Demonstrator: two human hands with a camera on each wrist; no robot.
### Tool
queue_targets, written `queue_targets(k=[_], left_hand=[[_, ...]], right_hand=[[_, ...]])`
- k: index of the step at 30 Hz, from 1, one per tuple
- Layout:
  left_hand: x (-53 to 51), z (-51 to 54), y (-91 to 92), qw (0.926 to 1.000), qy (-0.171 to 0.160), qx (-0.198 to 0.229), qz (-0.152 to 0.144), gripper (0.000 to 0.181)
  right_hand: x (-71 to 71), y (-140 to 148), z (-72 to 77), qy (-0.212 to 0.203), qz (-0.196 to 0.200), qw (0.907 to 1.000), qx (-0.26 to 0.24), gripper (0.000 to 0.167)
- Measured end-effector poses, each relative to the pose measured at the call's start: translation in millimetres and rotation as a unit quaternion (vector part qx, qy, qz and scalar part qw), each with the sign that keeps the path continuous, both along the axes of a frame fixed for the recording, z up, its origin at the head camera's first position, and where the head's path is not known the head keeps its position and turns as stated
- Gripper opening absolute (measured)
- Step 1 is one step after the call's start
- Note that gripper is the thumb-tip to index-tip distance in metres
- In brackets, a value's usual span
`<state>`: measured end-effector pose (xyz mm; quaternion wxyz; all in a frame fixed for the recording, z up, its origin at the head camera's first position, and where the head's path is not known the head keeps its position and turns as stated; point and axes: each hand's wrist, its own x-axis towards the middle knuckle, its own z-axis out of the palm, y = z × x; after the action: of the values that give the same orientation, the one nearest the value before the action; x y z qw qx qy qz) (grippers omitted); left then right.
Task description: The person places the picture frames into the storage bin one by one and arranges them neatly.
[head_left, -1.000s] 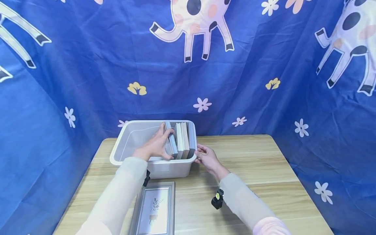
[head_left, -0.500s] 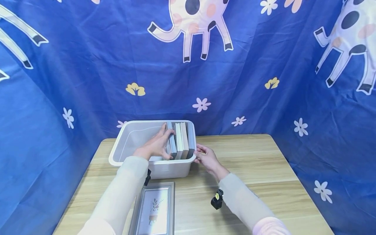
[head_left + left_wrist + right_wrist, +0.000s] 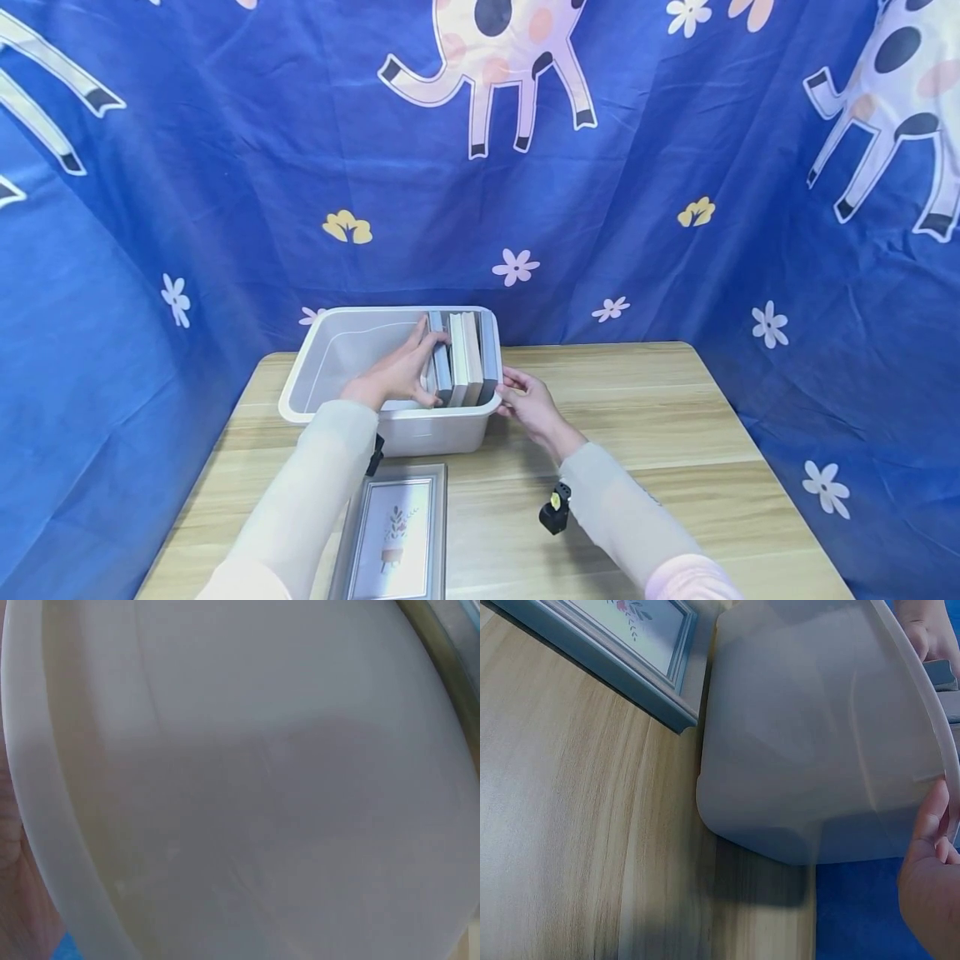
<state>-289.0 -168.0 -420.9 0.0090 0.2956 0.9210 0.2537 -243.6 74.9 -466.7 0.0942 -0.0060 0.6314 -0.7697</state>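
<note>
A white plastic storage bin (image 3: pixel 427 435) stands at the back of the table. Inside its right end, several thin frame-like pieces stand on edge: a white one (image 3: pixel 458 354), a beige one (image 3: pixel 472 354) and a blue-grey one (image 3: pixel 491 354) by the wall. Left of these, my left hand (image 3: pixel 397 371) reaches into the bin and grips a blue-grey picture frame (image 3: pixel 442 367), thumb at the near end, fingers toward the far end. My right hand (image 3: pixel 531 408) pinches the bin's right rim, with the thumb outside in the right wrist view (image 3: pixel 930 862).
A grey picture frame (image 3: pixel 438 533) with a plant print lies face up in front of the bin, partly under the left forearm. Wooden table (image 3: pixel 637 417) extends to the right. A blue patterned cloth (image 3: pixel 420 217) hangs behind and at both sides.
The left hand has shifted the blue-grey picture frame slightly right, and it stands more upright beside the white piece. The right hand keeps its place on the rim.
</note>
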Motion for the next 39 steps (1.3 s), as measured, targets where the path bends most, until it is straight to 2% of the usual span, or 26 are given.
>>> queue_targets(k=[5, 13, 18, 24, 29, 34, 39], left_hand=[[0.2, -1.7, -2.0, 0.9999, 0.003, 0.006, -0.008, 0.091], [-2.1, -5.0, -3.7, 0.9985, 0.030, 0.017, -0.043, 0.088], [-3.2, -9.1, -6.1, 0.9979, 0.039, 0.023, -0.047, 0.091], [0.4, -9.4, -10.3, 0.9990, 0.030, 0.021, -0.026, 0.104], [4.4, -5.6, -11.6, 0.9994, 0.025, 0.022, -0.013, 0.106], [7.5, -4.4, -13.8, 0.9987, 0.022, 0.045, 0.007, 0.103], [18.4, -1.7, -16.5, 0.9957, 0.035, 0.075, 0.042, 0.097]], right_hand=[[0.2, 0.1, 0.2, 0.002, -0.002, 1.0000, 0.001, 0.045], [0.3, -0.5, -0.2, -0.002, -0.009, 1.0000, -0.001, 0.045], [0.2, -1.2, 0.6, -0.004, -0.010, 0.9999, -0.004, 0.045], [-0.2, -1.6, -0.4, -0.005, -0.008, 0.9999, -0.003, 0.045], [0.6, -1.2, -1.0, 0.001, -0.008, 1.0000, -0.003, 0.045], [0.7, -1.1, -1.1, 0.000, -0.007, 1.0000, -0.004, 0.046], [1.2, -1.0, -0.1, 0.001, -0.005, 1.0000, -0.006, 0.046]])
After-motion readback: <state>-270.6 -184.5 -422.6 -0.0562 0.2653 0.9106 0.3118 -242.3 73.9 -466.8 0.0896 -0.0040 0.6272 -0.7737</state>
